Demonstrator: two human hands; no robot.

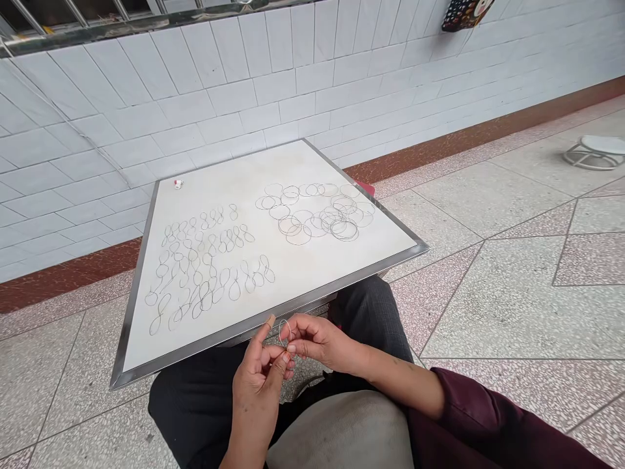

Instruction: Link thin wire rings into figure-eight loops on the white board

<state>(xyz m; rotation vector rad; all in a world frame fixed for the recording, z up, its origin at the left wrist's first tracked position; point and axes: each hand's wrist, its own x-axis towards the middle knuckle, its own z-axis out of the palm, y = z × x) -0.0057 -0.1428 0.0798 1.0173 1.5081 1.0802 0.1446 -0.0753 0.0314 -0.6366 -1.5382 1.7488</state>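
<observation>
Just off the table's near edge, my left hand (263, 368) and my right hand (319, 342) meet over my lap. Both pinch a thin wire ring (280, 331) between thumb and fingers, and one loop of it stands up between the hands. The rest of the wire is hidden by my fingertips. My left index finger points up, with a tan wrap on its tip. On the white table (234, 185), wires twisted into figure-eights (209, 260) lie in rows at the left. Round wire rings (344, 229) overlap in a loose group at the right.
A small white-and-red item (178, 184) sits near the table's far left corner. The table has a metal rim (273, 312) and stands against a white tiled wall (278, 78). A low white stool (598, 150) is on the floor at the far right.
</observation>
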